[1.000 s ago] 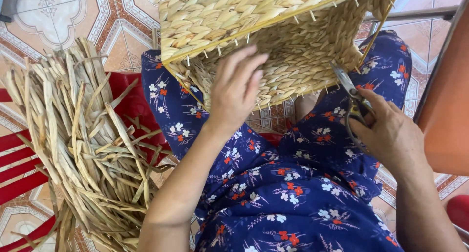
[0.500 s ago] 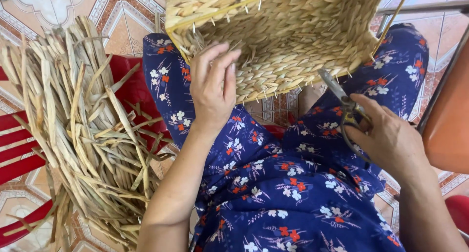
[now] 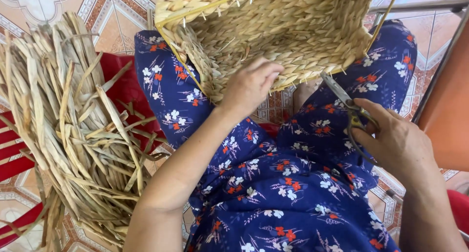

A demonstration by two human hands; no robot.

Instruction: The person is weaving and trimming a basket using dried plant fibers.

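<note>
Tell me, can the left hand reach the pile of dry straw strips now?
Probably yes. The left hand rests on the basket, holding nothing, and the straw strips lie beside the left knee with nothing between.

Basket [image 3: 273,32] on lap, straw bundle [image 3: 73,135] left (on chair), scissors [image 3: 344,103] right

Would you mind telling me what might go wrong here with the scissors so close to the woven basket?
The scissors in the right hand point at the woven basket edge, so a slip might cut a braid rather than a stray end. The left hand presses the basket beside the blades and could be nicked. The basket rests tilted on the lap and may shift.
</note>
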